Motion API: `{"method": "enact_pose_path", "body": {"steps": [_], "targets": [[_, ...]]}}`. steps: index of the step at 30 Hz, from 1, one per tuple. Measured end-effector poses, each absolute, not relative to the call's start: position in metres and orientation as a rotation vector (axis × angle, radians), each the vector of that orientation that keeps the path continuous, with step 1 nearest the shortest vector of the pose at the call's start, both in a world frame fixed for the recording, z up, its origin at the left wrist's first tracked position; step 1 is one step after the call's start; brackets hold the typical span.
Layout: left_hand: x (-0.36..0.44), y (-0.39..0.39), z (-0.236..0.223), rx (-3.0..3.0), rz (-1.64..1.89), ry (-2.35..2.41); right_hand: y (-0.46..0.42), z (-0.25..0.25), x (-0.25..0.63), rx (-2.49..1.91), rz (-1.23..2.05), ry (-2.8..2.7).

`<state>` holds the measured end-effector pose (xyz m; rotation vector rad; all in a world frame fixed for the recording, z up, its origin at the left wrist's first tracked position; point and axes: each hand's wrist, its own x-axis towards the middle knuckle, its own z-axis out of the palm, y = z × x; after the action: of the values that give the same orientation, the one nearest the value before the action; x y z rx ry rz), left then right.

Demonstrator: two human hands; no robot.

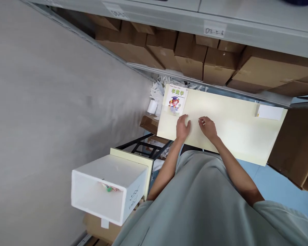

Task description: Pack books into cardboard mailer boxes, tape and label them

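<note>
Centrally in the head view, the left hand (182, 130) and the right hand (207, 127) are positioned above or upon the table (237, 131); contact with the surface cannot be determined. The booklet (178, 98) lies face up at the left end of the table, near its far edge. Relative to the fingers of the left hand, the booklet is located beyond and slightly to the left, its near edge just beside the fingertips; touching or apart cannot be confirmed. The long axis of the booklet runs away from the person, roughly along the short side of the table. The left hand is the nearer; the right hand is set farther right, with bare table between the two. Both forearms extend forward from the body and converge toward the table. Left fingers: bent and spread from the thumb, gap facing right, nothing gripped. Right fingers: loosely curled and pointing left toward the other hand, small gap visible, no object seen within. A white box (270, 112) occupies the far right corner region of the table, well apart from both hands.
</note>
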<state>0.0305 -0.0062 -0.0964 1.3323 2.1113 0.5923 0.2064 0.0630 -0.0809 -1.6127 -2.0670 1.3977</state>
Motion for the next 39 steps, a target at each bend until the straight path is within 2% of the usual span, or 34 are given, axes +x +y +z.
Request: {"method": "enact_pose_path", "body": {"steps": [4, 8, 11, 15, 21, 27, 34, 36, 39], "targets": [[-0.062, 0.020, -0.103, 1.216, 0.660, 2.204, 0.092, -0.080, 0.117, -1.699, 1.474, -2.045], [-0.126, 0.056, -0.124, 1.144, 0.567, 2.218, 0.120, -0.095, 0.050, -2.081, 1.487, -1.955], [-0.148, 0.081, -0.142, 1.153, 0.504, 2.175, 0.131, -0.111, 0.022, -2.311, 1.470, -1.838], [-0.164, 0.108, -0.159, 1.127, 0.470, 2.105, 0.130, -0.121, 0.009, -2.400, 1.448, -1.761], [-0.175, 0.138, -0.150, 1.164, 0.459, 1.918, 0.123, -0.109, 0.007, -2.474, 1.439, -1.673], [-0.146, 0.139, -0.099, 1.408, 0.680, 1.809, 0.126, -0.095, 0.050, -2.283, 1.413, -1.357], [-0.047, 0.104, -0.019, 1.542, 1.013, 1.584, 0.110, -0.059, 0.177, -1.861, 1.019, -1.419], [-0.002, 0.088, -0.012, 1.444, 1.067, 1.595, 0.094, -0.046, 0.227, -1.736, 0.955, -1.433], [0.079, 0.060, -0.027, 1.209, 1.053, 1.602, 0.063, -0.038, 0.310, -1.735, 0.957, -1.422]]}}
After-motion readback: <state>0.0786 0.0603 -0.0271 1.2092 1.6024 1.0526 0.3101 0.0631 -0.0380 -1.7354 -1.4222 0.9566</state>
